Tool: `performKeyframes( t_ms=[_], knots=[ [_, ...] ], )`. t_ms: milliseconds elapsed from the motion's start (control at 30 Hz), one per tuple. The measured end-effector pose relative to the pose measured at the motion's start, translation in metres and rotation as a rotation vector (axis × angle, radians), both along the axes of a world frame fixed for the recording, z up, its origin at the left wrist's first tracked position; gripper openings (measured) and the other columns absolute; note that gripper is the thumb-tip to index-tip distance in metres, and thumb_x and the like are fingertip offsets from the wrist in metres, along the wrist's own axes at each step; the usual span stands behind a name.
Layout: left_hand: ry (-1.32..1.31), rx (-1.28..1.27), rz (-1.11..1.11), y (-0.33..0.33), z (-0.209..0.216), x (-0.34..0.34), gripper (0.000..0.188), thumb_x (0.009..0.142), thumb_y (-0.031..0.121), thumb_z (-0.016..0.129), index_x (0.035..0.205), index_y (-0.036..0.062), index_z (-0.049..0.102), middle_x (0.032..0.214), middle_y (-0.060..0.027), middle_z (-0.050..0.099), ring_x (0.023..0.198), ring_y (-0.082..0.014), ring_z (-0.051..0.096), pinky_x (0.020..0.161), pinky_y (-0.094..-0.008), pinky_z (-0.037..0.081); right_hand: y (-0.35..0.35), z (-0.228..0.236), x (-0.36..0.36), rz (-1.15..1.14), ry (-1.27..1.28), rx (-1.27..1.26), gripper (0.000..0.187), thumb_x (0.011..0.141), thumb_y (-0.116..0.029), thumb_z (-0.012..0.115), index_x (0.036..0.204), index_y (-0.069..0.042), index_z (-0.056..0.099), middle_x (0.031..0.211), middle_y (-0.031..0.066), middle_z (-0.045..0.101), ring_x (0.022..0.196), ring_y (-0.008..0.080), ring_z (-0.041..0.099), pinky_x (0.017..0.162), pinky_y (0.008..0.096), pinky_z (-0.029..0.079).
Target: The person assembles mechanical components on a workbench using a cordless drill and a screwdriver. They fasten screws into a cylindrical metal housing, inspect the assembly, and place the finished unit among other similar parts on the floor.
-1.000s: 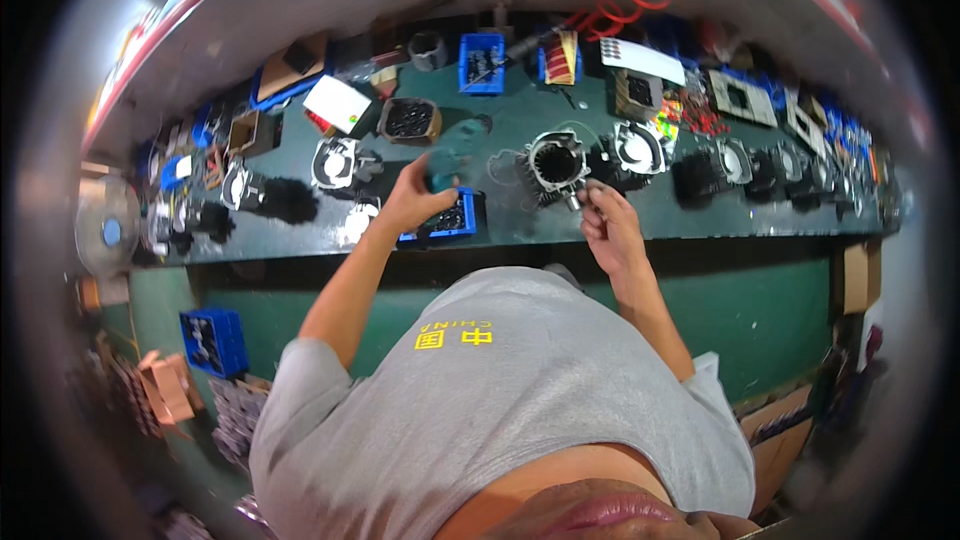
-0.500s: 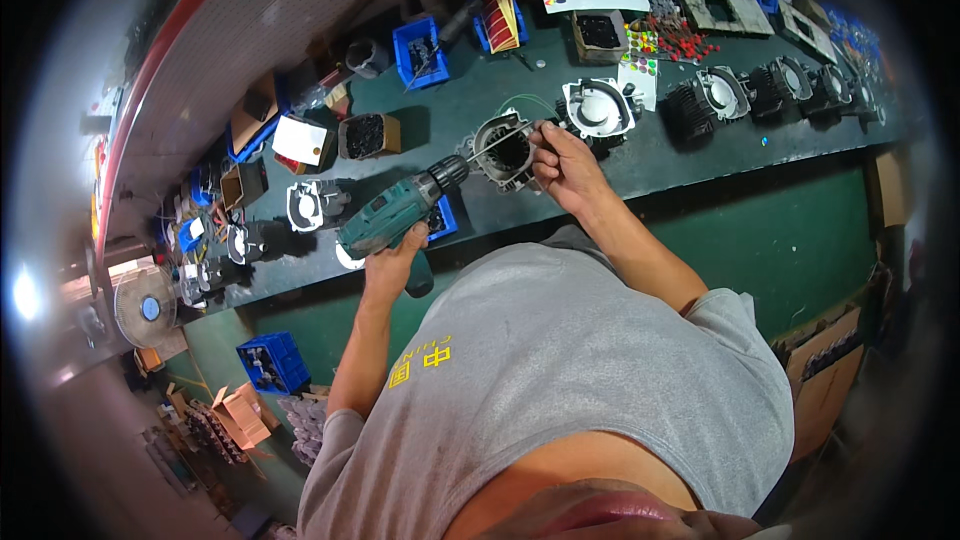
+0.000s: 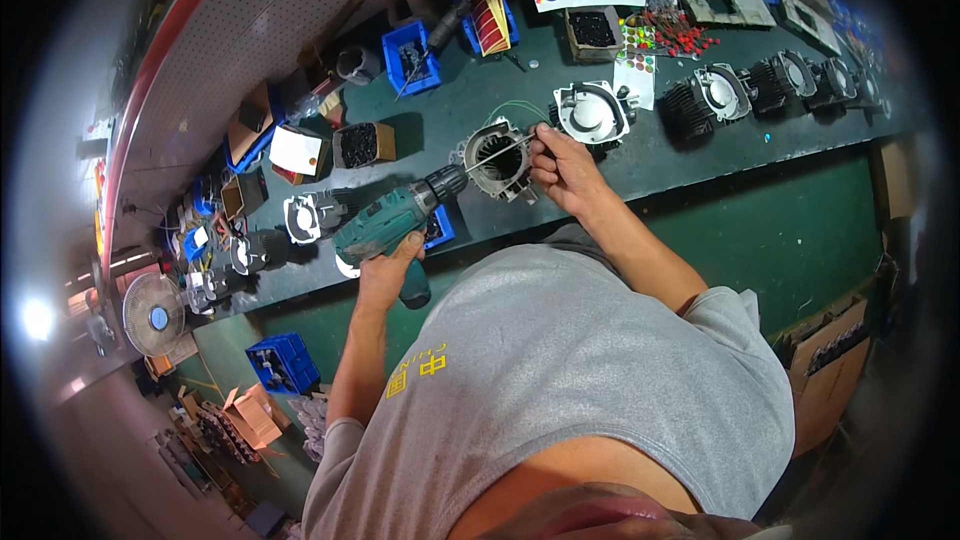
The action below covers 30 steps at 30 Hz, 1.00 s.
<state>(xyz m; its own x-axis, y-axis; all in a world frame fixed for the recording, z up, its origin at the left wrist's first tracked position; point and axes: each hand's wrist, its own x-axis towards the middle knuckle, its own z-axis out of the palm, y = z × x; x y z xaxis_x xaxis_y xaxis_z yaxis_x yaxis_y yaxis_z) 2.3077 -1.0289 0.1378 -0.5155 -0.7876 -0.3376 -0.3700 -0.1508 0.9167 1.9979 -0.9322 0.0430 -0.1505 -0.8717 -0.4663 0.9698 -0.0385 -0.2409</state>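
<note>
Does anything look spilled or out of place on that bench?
Possibly the red-tipped parts: they lie loose on the green bench, unlike the black parts in the box to their left.

A perforated grey wall (image 3: pixel 260 50) rises behind the dark green bench (image 3: pixel 645 160); a bright light (image 3: pixel 38 318) glows at left, near a fan (image 3: pixel 158 318).
</note>
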Motion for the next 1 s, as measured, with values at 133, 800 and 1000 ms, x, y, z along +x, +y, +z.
performKeyframes(
  t_ms=[133, 800, 1000],
  knots=[
    [-0.027, -0.032, -0.060, -0.007, -0.003, 0.022, 0.035, 0.093, 0.022, 0.077, 0.119, 0.0012, 0.066, 0.098, -0.0087, 0.069, 0.076, -0.0149, 0.062, 0.070, -0.0304, 0.053, 0.011, 0.000, -0.006, 0.163, 0.105, 0.029, 0.012, 0.102, -0.018, 0.066, 0.104, -0.006, 0.064, 0.088, 0.0035, 0.063, 0.061, 0.0048, 0.043, 0.047, 0.0190, 0.034],
    [-0.238, -0.135, -0.027, -0.012, 0.000, 0.027, 0.037, 0.090, 0.021, 0.080, 0.121, 0.0039, 0.069, 0.112, -0.0054, 0.071, 0.099, -0.0156, 0.065, 0.090, -0.0317, 0.052, -0.042, -0.016, 0.071, -0.095, -0.030, 0.325, 0.007, 0.101, -0.006, 0.050, 0.101, -0.008, 0.057, 0.083, 0.0030, 0.054, 0.061, 0.0110, 0.045, 0.050, 0.0272, 0.040],
    [-0.112, -0.097, -0.164, -0.039, 0.028, 0.000, 0.040, 0.089, 0.015, 0.081, 0.125, 0.0033, 0.068, 0.121, -0.0056, 0.070, 0.110, -0.0155, 0.063, 0.099, -0.0317, 0.049, -0.055, -0.024, 0.080, -0.158, -0.040, 0.352, 0.021, 0.099, 0.001, 0.041, 0.114, -0.013, 0.047, 0.082, 0.0039, 0.053, 0.061, 0.0129, 0.046, 0.054, 0.0290, 0.044]
  ],
)
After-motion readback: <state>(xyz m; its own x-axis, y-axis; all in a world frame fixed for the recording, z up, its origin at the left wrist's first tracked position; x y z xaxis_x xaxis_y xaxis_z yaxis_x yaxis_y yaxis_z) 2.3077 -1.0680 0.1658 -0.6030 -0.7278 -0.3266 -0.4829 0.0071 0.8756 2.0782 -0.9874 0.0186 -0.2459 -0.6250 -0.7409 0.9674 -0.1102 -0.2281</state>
